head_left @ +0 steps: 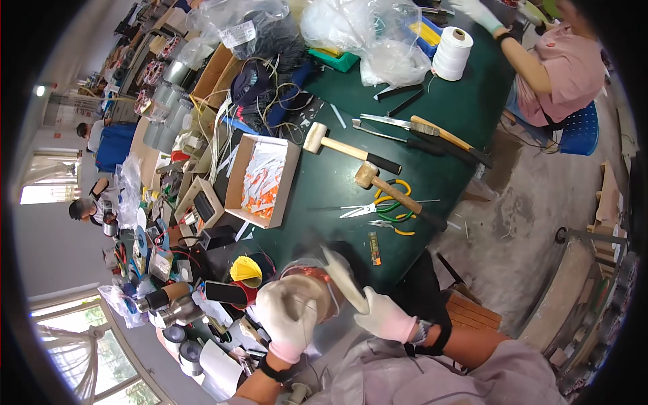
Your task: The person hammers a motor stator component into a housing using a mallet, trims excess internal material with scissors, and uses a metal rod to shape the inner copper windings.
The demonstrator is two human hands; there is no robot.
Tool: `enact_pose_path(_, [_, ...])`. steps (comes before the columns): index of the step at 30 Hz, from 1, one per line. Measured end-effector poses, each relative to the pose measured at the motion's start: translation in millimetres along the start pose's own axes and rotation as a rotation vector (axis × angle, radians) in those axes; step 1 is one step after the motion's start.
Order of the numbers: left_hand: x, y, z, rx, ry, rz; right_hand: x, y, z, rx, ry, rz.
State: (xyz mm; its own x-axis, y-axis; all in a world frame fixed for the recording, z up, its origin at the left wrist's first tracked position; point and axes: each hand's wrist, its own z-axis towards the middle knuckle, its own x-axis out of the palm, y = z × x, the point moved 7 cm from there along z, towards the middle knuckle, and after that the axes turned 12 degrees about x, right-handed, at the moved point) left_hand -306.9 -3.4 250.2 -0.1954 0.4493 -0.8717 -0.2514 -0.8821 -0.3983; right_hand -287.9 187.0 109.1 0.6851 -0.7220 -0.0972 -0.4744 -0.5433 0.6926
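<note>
The round workpiece with a pale wrap and reddish-copper winding (320, 289) is found at the near edge of the dark green tabletop (324, 185); it is taken as the centre of the clock for all bearings below.

The left hand in a white glove (290, 320) is laid on the workpiece at seven o'clock, fingers bent against its pale near side; whether it is gripped or only steadied cannot be told. By the right hand in a white glove (388, 317), at four o'clock, a pale, flat, blade-like tool (346, 282) is held in a closed grip. The tool is slanted upward across the workpiece's right side; its upper end is blurred, and contact cannot be determined.

Toward eleven o'clock, an open brown cardboard box (288, 185) filled with white and orange strips (262, 179) is noted. Between twelve and one, a white-headed mallet with a wooden, black-ended handle (351, 151) is seen lying. At one to two, a wooden mallet (391, 190) is laid over orange-handled scissors (364, 210). At two, green-and-yellow-handled pliers (388, 223) and a small yellow-and-black packet (374, 249) are observed. A white cone of thread (452, 54) is stood far off at one. Near nine, a dark phone-shaped object (226, 292) is seen.
</note>
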Motion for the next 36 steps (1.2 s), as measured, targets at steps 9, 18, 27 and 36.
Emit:
enact_pose_path(9, [-7,9,16,0.252,0.150,-0.133,-11,5,8,-0.033,0.006,-0.108])
enact_pose_path(18, [-10,20,-9,-0.165,-0.056,-0.168,-16,16,11,-0.023,0.016,-0.079])
enact_pose_path(27, [-13,18,2,0.253,0.189,-0.166,-11,27,5,-0.018,0.000,-0.229])
enact_pose_path(36, [-11,20,-29,-0.133,0.030,-0.051,3,14,7,0.006,0.023,-0.187])
